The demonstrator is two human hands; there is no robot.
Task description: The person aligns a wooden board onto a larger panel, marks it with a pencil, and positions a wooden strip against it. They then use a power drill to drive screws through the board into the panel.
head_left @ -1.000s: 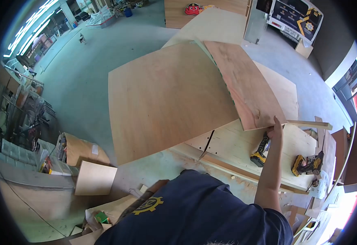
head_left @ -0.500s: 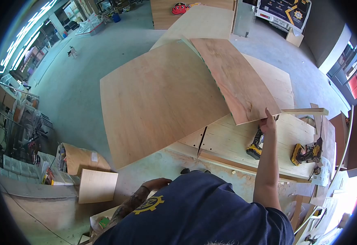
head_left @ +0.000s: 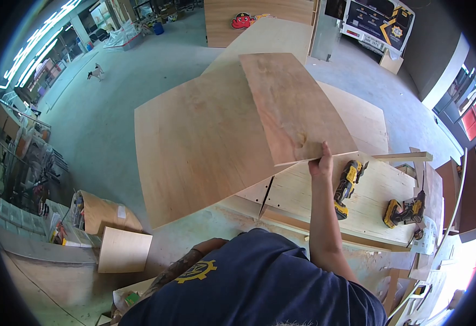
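My right hand (head_left: 321, 158) grips the near edge of a narrow plywood panel (head_left: 297, 108), thumb on top and fingers underneath. That panel lies slanted over a wider plywood sheet (head_left: 205, 146), covering part of its right side. Close to my right wrist, a yellow and black cordless power tool (head_left: 347, 187) lies on the pale wooden worktop (head_left: 297, 198). My left hand (head_left: 212, 245) is down beside my waist, away from the wood; its fingers are mostly hidden by my shirt.
A yellow and black drill (head_left: 406, 211) sits at the worktop's right end, near a wooden strip (head_left: 403, 157). A small board (head_left: 125, 250) leans at lower left beside brown wrapping (head_left: 107, 212). Farther off are a dog (head_left: 95, 72) and a parked van (head_left: 378, 24).
My right hand has shifted left with the narrow panel, which now overlaps more of the wide sheet. The power tool beneath it is now uncovered. My left hand stays near my waist.
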